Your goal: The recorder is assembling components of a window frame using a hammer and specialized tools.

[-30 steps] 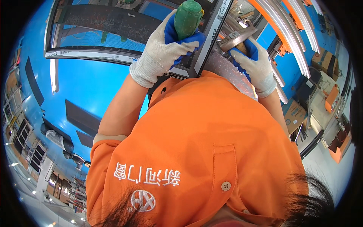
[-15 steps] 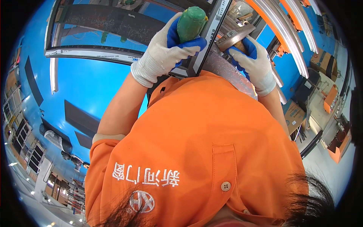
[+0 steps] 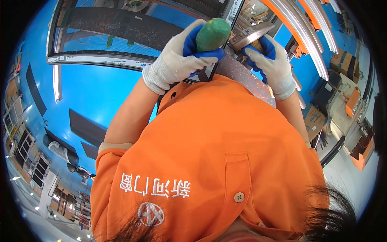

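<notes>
My left hand (image 3: 175,57), in a white knitted glove with a blue coated palm, is closed round a thick green object (image 3: 213,34) with a blunt rounded end; its kind I cannot make out. My right hand (image 3: 273,63), gloved the same way, is closed on the brownish grip of a tool with a silver disc-like metal head (image 3: 252,35). The tool's head sits near the green object, with a small gap between them. Beside and beyond my left hand lies a dark framed panel (image 3: 100,61) with a corner close to my body.
Speckled grey material (image 3: 244,79) lies between my hands and body. Orange and silver rails (image 3: 310,36) run along the right. Farther right are cardboard boxes (image 3: 313,122) and a black case (image 3: 325,92). Dark strips (image 3: 86,126) lie on the blue surface (image 3: 86,90) at left.
My left hand has shifted slightly right and toward my body with the green object. The metal-headed tool has moved a little to the right and tilts somewhat differently in my right hand.
</notes>
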